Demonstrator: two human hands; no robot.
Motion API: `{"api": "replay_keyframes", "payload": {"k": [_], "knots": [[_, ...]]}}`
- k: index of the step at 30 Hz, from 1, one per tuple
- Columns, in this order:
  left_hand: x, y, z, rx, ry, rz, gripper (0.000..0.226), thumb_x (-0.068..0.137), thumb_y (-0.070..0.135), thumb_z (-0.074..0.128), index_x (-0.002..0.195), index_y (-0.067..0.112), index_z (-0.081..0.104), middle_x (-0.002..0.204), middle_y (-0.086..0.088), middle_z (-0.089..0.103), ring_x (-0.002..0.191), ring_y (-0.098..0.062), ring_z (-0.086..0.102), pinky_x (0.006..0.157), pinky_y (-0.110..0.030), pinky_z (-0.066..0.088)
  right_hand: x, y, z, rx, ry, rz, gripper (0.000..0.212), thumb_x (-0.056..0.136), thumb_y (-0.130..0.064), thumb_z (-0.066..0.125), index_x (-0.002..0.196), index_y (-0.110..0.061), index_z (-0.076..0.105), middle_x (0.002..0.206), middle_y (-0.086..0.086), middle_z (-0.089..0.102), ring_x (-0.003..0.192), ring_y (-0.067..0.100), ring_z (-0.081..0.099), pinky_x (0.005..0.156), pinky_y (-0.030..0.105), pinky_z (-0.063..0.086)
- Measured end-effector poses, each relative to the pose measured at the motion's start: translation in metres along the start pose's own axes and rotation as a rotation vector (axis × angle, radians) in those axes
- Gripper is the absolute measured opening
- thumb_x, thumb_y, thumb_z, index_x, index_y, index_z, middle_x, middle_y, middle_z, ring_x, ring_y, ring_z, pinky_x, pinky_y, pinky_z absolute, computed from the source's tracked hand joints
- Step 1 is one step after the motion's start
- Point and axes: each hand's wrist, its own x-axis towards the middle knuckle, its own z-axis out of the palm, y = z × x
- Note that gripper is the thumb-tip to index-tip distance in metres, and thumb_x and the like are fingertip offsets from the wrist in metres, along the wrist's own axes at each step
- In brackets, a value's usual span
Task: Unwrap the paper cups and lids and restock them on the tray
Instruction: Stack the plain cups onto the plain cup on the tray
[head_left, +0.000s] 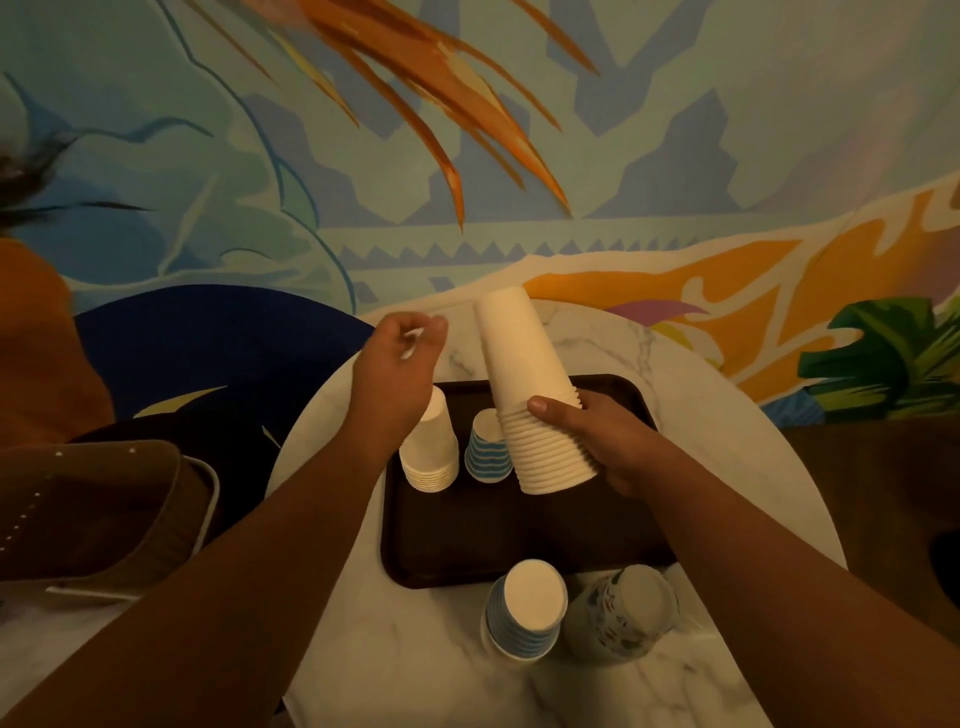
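Presently: right hand (602, 441) grips tall white cup stack (535, 395) over tray (498, 540) | left hand (400, 364) raised beside it, fingers curled, pinching something small and white.

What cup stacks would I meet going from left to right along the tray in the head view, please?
Plain white stack → blue-striped stack → tall white stack gripped by the right hand, all over the dark tray.

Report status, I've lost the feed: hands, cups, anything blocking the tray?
Right hand grips tall white cup stack over tray. Left hand raised, pinching something small. Two stacks on tray; spot clear.
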Motion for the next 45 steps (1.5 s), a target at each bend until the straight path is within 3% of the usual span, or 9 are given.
{"api": "replay_keyframes", "payload": {"k": [2,5,11,16,31,35,37,39,45], "knots": [[-0.001,0.025,0.008,-0.289,-0.156,-0.146,0.035,0.093,0.039,0.058,0.125,0.028,0.05,0.115,0.009,0.056,0.111,-0.017,0.058,0.089,-0.035,0.053,-0.001,-0.005,0.005,-0.008,-0.058,-0.008,0.054,0.063,-0.04,0.075,0.109,-0.013,0.064,0.1,0.006,0.074,0.09,0.02,0.071,0.074,0.031,0.055],[-0.003,0.033,0.016,-0.33,-0.238,-0.216,0.045,0.093,0.034,0.06,0.135,0.029,0.045,0.115,0.01,0.054,0.11,-0.018,0.057,0.091,-0.044,0.054,-0.003,-0.008,0.011,-0.062,-0.088,-0.022,0.055,0.062,-0.037,0.079,0.11,-0.016,0.064,0.103,0.005,0.073,0.094,0.02,0.071,0.082,0.036,0.056],[0.007,0.033,0.014,-0.308,0.054,-0.194,0.033,0.091,0.037,0.062,0.119,0.027,0.048,0.117,0.002,0.057,0.107,-0.019,0.058,0.089,-0.051,0.054,-0.001,-0.006,0.011,-0.296,0.049,-0.101,0.056,0.066,-0.043,0.085,0.114,-0.026,0.062,0.107,-0.005,0.068,0.098,0.013,0.064,0.087,0.037,0.053],[0.023,0.047,-0.02,-0.168,0.249,0.107,0.038,0.091,0.031,0.064,0.123,0.03,0.044,0.128,0.005,0.05,0.104,-0.007,0.054,0.082,-0.023,0.049,0.003,0.0,0.0,-0.212,0.127,-0.014,0.082,0.047,-0.06,0.084,0.113,-0.017,0.063,0.106,0.004,0.07,0.096,0.022,0.068,0.089,0.048,0.055],[-0.009,-0.07,-0.008,0.525,-0.208,0.003,0.052,0.082,0.03,0.074,0.124,0.018,0.048,0.13,-0.006,0.052,0.122,-0.022,0.049,0.094,-0.027,0.04,0.005,0.008,-0.004,-0.117,0.132,-0.009,0.086,0.042,-0.064,0.082,0.111,-0.018,0.065,0.105,0.004,0.072,0.096,0.023,0.07,0.09,0.048,0.056],[-0.008,-0.029,-0.003,0.269,0.037,0.131,0.045,0.088,0.039,0.065,0.126,0.022,0.05,0.128,0.007,0.05,0.119,-0.008,0.048,0.097,-0.023,0.04,0.001,0.003,0.0,-0.094,0.083,-0.034,0.075,0.052,-0.057,0.082,0.112,-0.017,0.065,0.106,0.005,0.072,0.095,0.021,0.07,0.08,0.038,0.057],[-0.009,0.001,0.006,-0.033,-0.012,0.049,0.042,0.092,0.037,0.06,0.129,0.026,0.045,0.125,0.008,0.052,0.109,-0.005,0.055,0.086,-0.016,0.046,-0.001,-0.001,0.004,-0.093,0.023,-0.035,0.069,0.057,-0.052,0.084,0.113,-0.017,0.064,0.104,0.004,0.072,0.093,0.019,0.07,0.073,0.031,0.054],[-0.01,0.019,0.014,-0.254,-0.146,-0.092,0.05,0.093,0.035,0.06,0.137,0.031,0.037,0.131,0.004,0.05,0.112,-0.014,0.056,0.088,-0.028,0.053,-0.003,-0.006,0.008,-0.099,-0.039,-0.028,0.064,0.061,-0.046,0.085,0.113,-0.017,0.063,0.102,0.003,0.073,0.089,0.016,0.07,0.071,0.027,0.053],[-0.01,0.026,0.018,-0.355,-0.193,-0.195,0.024,0.092,0.028,0.062,0.113,0.036,0.052,0.112,0.01,0.055,0.106,-0.016,0.056,0.091,-0.044,0.054,-0.007,-0.008,0.014,-0.214,-0.073,-0.037,0.057,0.057,-0.046,0.085,0.106,-0.025,0.064,0.103,-0.001,0.073,0.096,0.016,0.069,0.087,0.036,0.055]]}}
